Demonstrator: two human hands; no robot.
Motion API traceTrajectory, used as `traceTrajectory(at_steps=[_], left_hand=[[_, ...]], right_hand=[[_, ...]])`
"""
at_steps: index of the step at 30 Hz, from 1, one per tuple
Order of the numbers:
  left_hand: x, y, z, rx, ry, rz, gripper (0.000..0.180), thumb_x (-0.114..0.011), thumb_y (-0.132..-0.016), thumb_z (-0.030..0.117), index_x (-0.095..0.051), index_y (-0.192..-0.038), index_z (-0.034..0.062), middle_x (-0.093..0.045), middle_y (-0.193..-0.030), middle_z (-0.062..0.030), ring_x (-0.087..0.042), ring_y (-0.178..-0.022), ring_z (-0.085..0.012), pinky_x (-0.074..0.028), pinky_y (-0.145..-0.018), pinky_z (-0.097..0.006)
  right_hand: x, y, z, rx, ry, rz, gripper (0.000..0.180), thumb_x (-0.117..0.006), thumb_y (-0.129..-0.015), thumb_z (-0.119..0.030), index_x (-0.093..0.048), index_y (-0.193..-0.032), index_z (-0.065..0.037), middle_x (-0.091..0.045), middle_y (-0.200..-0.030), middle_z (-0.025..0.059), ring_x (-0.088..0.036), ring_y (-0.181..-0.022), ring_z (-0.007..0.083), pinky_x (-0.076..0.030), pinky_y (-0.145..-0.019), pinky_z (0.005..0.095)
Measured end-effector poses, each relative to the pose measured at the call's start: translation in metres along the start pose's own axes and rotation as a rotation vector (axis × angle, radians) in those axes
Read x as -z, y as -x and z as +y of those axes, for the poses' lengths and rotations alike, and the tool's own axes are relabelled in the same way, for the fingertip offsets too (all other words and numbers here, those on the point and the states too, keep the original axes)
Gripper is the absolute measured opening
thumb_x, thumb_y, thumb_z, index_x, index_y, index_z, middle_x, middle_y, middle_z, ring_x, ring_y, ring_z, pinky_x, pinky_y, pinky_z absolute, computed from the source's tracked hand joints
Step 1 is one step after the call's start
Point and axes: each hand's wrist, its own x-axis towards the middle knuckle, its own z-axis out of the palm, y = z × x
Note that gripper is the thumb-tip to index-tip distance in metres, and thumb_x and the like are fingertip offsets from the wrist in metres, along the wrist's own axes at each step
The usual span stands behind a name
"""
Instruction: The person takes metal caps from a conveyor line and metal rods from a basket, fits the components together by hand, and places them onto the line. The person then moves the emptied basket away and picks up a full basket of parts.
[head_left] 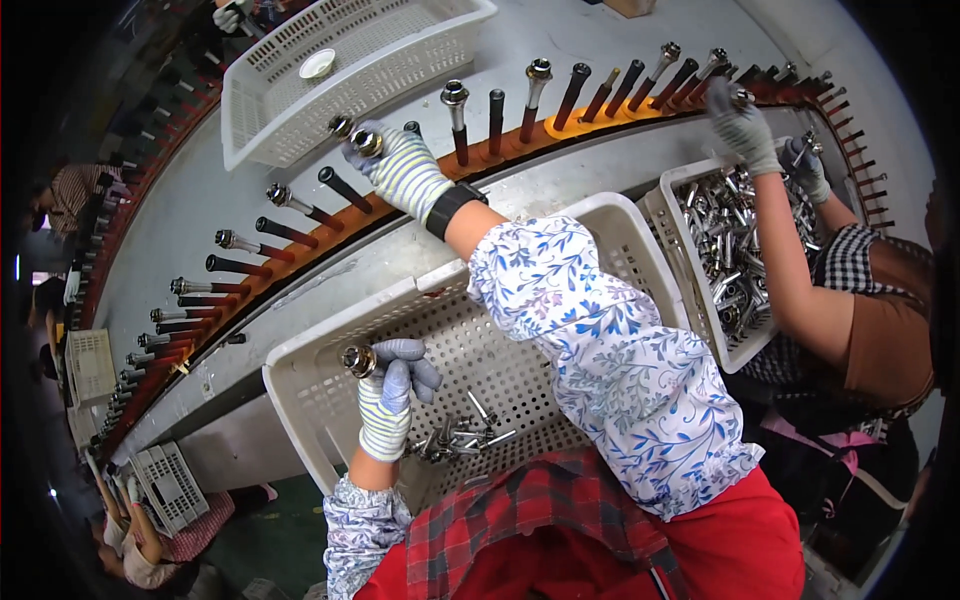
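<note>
My left hand (pixel 390 395), in a striped glove with grey fingers, is closed around a shiny metal fitting (pixel 358 361) with a flared round head. It is over the near left part of a white perforated crate (pixel 530 385). Farther off, my right hand (pixel 405 170), gloved alike, grips another flared metal fitting (pixel 367 144) above the curved row of upright posts. A similar fitting head (pixel 340 126) shows just beyond its fingers; what supports that one is hidden. Loose metal fittings (pixel 455 440) lie in the crate below my left hand.
A curved brown rail (pixel 480 158) carries dark posts, several capped with fittings. Behind it stands a white crate (pixel 445 60) holding a small white dish (pixel 317 64). At right, a co-worker's gloved hands (pixel 745 130) work above a crate full of metal fittings (pixel 735 250). More people are at far left.
</note>
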Motion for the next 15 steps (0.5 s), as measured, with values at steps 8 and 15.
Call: traceTrajectory(at_steps=[8,15], left_hand=[[0.019,0.016,0.015,-0.007,0.026,0.076,0.058,-0.047,-0.087,0.054,-0.05,-0.113,0.0025,-0.06,-0.069,-0.0056,-0.042,-0.048,-0.0042,-0.033,-0.044,-0.017],[0.007,-0.032,0.034,-0.062,-0.012,-0.095,0.047,-0.052,-0.089,0.017,-0.039,-0.13,-0.0014,-0.057,-0.115,-0.0166,-0.057,-0.076,-0.0139,-0.048,-0.071,-0.026]], right_hand=[[-0.03,0.051,-0.069,-0.269,0.369,-0.32,0.033,-0.056,-0.085,-0.032,-0.058,-0.103,-0.005,-0.063,-0.087,0.0116,-0.057,-0.081,0.025,-0.045,-0.076,0.0332],[0.108,0.115,-0.16,-0.174,0.101,-0.241,0.031,-0.06,-0.085,-0.034,-0.062,-0.093,-0.005,-0.064,-0.071,0.0047,-0.06,-0.061,0.0098,-0.049,-0.057,0.0233]])
